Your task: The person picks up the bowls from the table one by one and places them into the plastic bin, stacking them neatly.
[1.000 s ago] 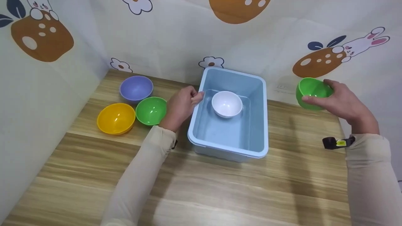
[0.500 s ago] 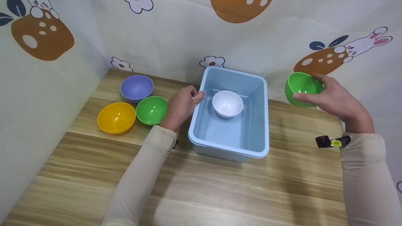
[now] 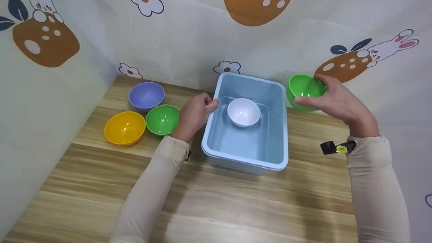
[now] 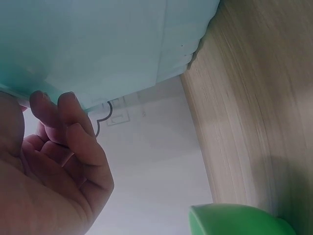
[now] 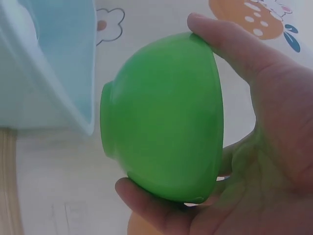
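My right hand (image 3: 344, 104) holds a green bowl (image 3: 305, 91) in the air beside the tub's right rim, fingers and thumb spread across its edge. In the right wrist view the bowl (image 5: 164, 117) is tipped on its side, its base towards the tub. My left hand (image 3: 195, 114) grips the left rim of a light blue plastic tub (image 3: 243, 160); the left wrist view shows its fingers (image 4: 88, 147) curled under that rim. Inside the tub a white bowl (image 3: 243, 113) sits upright on the bottom.
Left of the tub, a purple bowl (image 3: 146, 96), a yellow bowl (image 3: 125, 128) and a second green bowl (image 3: 162, 119) stand close together on the wooden table (image 3: 101, 189). My left hand partly covers that green one. A patterned cloth wall (image 3: 189, 40) rises behind the tub.
My right hand has carried the green bowl leftward and slightly up, from well right of the tub to beside its right rim. My left hand and the other bowls have stayed put.
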Tool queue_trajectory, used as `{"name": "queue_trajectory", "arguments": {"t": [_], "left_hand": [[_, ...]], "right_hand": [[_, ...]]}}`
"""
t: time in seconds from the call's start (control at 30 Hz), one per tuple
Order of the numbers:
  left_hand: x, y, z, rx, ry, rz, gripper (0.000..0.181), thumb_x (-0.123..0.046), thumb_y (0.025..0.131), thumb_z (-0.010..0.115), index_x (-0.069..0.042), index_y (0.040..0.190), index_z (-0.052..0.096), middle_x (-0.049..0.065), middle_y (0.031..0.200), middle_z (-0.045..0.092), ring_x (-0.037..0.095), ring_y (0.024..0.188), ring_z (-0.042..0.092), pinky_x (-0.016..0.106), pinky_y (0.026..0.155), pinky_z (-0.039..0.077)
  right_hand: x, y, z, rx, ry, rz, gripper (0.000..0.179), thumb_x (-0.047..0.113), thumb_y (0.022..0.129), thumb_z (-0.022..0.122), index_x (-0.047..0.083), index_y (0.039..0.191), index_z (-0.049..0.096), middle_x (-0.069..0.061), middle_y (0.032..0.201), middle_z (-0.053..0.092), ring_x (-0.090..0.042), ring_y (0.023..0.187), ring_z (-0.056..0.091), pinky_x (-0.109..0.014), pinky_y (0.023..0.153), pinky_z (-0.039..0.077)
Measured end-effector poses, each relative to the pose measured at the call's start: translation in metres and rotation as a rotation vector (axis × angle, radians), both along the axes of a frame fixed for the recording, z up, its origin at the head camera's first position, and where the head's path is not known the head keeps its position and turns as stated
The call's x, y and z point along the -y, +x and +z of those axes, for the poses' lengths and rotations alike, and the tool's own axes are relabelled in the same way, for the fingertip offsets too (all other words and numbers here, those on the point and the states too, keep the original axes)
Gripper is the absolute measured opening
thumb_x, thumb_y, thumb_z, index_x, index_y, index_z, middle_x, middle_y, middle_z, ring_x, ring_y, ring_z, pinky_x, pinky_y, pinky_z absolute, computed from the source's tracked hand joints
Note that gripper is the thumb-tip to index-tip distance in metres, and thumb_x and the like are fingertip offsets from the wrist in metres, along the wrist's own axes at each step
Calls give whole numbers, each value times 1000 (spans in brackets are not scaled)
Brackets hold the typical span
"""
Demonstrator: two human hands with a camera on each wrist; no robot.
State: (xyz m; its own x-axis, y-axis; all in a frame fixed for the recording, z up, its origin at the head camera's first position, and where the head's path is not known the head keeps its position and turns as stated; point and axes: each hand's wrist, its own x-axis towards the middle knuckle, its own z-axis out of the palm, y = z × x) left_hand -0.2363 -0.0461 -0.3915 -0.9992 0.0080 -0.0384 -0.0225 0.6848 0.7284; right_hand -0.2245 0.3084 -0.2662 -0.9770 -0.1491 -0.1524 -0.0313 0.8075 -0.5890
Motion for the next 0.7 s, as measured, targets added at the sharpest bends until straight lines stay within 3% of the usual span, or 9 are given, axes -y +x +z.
{"name": "queue_trajectory", "arguments": {"t": [0.4, 0.7], "left_hand": [[0, 0, -1, -1, 16, -1, 32, -44, 102, 57, -13, 95, 61, 6, 89, 63, 22, 85, 61, 32, 72, 50], [0, 1, -3, -55, 23, 1, 33, -43, 101, 57, -12, 89, 61, 4, 82, 59, 22, 80, 58, 31, 67, 43]], "right_hand": [[33, -7, 4, -8, -65, -30, 115, 61, 83, 75, 5, 163, 14, -22, 158, 36, -40, 135, 43, -61, 114, 39], [56, -13, -4, -1, -91, -22, 117, 63, 80, 77, 6, 163, 16, -20, 158, 36, -38, 135, 44, -58, 114, 41]]}}
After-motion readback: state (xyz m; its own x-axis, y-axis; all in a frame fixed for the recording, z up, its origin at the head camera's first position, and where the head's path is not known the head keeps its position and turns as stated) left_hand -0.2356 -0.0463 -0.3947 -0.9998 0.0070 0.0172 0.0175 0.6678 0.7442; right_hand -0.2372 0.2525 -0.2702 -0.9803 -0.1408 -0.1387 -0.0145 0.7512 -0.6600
